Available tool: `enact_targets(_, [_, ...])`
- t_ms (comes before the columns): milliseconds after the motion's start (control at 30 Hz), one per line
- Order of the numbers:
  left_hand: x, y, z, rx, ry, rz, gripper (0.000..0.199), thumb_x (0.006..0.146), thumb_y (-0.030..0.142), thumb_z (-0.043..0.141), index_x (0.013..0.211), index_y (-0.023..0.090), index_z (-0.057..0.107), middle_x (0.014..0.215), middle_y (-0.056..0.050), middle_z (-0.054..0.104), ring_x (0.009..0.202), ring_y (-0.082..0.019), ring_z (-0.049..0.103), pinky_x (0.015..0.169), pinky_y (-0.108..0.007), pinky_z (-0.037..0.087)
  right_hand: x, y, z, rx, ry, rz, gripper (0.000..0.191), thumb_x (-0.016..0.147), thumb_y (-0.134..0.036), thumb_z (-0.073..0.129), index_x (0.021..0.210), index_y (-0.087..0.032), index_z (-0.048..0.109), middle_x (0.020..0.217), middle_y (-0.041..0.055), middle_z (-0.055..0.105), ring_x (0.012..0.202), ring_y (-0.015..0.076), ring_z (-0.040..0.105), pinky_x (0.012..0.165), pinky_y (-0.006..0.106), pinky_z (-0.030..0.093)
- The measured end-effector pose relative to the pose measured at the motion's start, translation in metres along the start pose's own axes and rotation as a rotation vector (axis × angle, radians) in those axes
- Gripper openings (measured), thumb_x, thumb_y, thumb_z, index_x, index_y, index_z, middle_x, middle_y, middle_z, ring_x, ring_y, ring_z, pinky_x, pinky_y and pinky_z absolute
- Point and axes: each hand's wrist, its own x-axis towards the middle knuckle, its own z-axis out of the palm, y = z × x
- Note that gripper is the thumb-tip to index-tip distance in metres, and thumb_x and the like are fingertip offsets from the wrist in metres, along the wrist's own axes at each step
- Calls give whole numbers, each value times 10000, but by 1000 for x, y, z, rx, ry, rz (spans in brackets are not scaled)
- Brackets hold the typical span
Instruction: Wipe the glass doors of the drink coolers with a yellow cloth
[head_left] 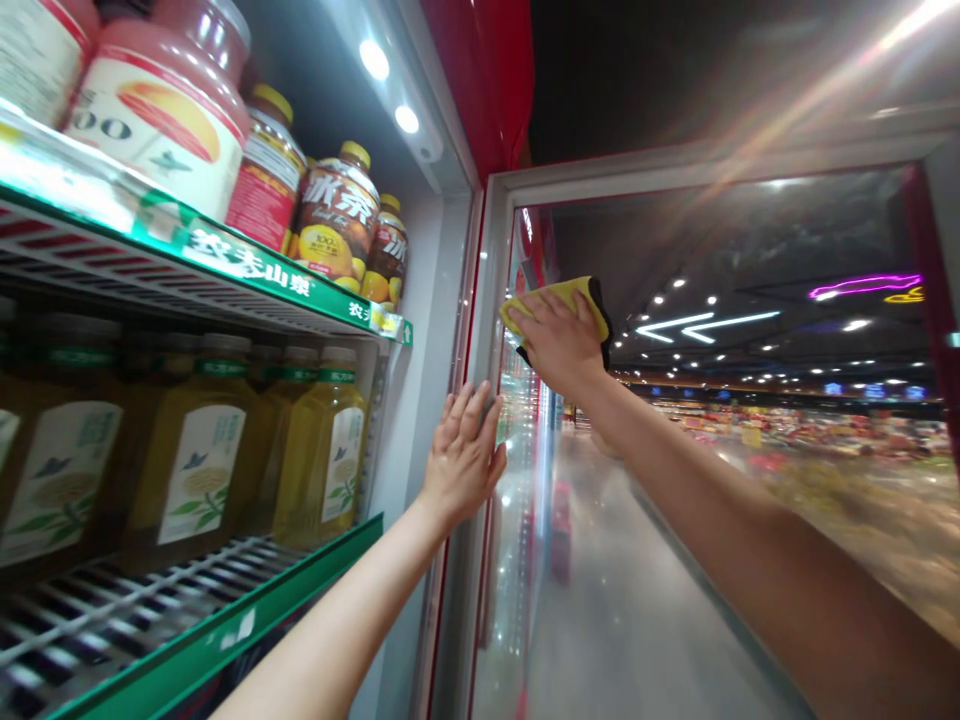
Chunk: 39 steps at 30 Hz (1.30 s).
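Note:
A yellow cloth (595, 300) with a black edge lies against the upper left part of the glass door (720, 260). My right hand (561, 335) presses flat on it, fingers spread over the cloth. Lower and to the left, my left hand (463, 455) rests with fingers extended on the door's frame (491, 330) near the hinge side, holding nothing. The door stands open beside the lit drinks fridge.
On the upper fridge shelf (255, 265) stand large pink bottles (161, 110) and iced tea bottles (335, 215). Bottles of yellow-green drink (321, 450) line the shelf below. A red panel (480, 80) is above the hinge. Store lights and goods show through the glass.

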Motion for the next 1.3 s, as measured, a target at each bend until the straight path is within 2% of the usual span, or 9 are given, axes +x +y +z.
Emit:
enact_targets(100, [-2, 1, 0, -5, -1, -10, 632, 934, 243, 537, 1541, 170, 381, 1644, -155, 339, 1568, -305, 195, 1256, -526, 256, -14, -9, 5, 13, -22, -70, 493, 972, -179, 450, 1444, -262, 565, 1539, 63, 530, 1449, 300, 412, 1220, 599, 196])
enact_targets(267, [-6, 1, 2, -18, 32, -30, 764, 932, 240, 532, 1613, 157, 196, 1645, -175, 326, 1566, -307, 198, 1251, -518, 261, -53, -12, 0, 81, -106, -297, 387, 1001, -195, 473, 1322, -296, 665, 1444, 22, 625, 1401, 238, 472, 1231, 483, 232])
enact_targets(367, [-5, 1, 2, -12, 52, -31, 827, 928, 238, 534, 1628, 144, 104, 1634, -184, 343, 1564, -307, 207, 1252, -513, 257, -54, -14, 0, 105, -45, -220, 385, 1020, -197, 456, 1327, -309, 662, 1436, 18, 629, 1365, 227, 502, 1217, 458, 259])
enact_targets(467, [-4, -1, 2, 3, 72, -68, 859, 931, 254, 535, 1631, 139, 50, 1634, -187, 342, 1560, -311, 220, 1252, -513, 257, -42, -23, 7, 107, 38, -176, 421, 1035, -210, 440, 1404, -336, 598, 1512, 7, 561, 1412, 221, 454, 1220, 453, 258])
enact_targets(667, [-2, -10, 3, 3, 75, -100, 861, 934, 287, 534, 1632, 159, 46, 1659, -180, 292, 1555, -324, 229, 1243, -536, 273, 2, -27, 16, 69, -27, -358, 382, 1023, -215, 474, 1345, -347, 631, 1510, -1, 562, 1437, 224, 433, 1211, 467, 296])
enact_targets(833, [2, -11, 5, 46, 72, -102, 830, 939, 286, 532, 1627, 155, 86, 1645, -182, 321, 1553, -322, 237, 1249, -533, 257, 55, -10, 9, 61, -11, -207, 422, 1021, -167, 395, 1359, -292, 613, 1553, 20, 511, 1473, 263, 380, 1209, 510, 291])
enact_targets(933, [2, -10, 6, 58, 72, -103, 818, 937, 288, 537, 1623, 141, 115, 1639, -183, 331, 1554, -318, 233, 1255, -521, 249, 68, -7, 9, 58, -4, -138, 434, 1002, -162, 406, 1380, -253, 598, 1584, 40, 470, 1493, 293, 346, 1222, 545, 265])
enact_targets(1067, [-3, -8, 7, 52, 70, -124, 813, 948, 301, 528, 1625, 145, 107, 1642, -182, 326, 1553, -315, 237, 1258, -523, 238, 53, -12, 12, 79, 14, -201, 414, 999, -218, 433, 1372, -247, 610, 1554, 57, 507, 1483, 303, 357, 1232, 561, 241])
enact_targets(1300, [-16, -3, 4, 2, 54, -137, 818, 975, 328, 486, 1634, 163, 29, 1660, -178, 290, 1557, -320, 223, 1252, -540, 238, 6, -26, 11, 104, -81, -342, 395, 992, -215, 454, 1343, -252, 632, 1534, 40, 529, 1495, 295, 337, 1243, 532, 220])
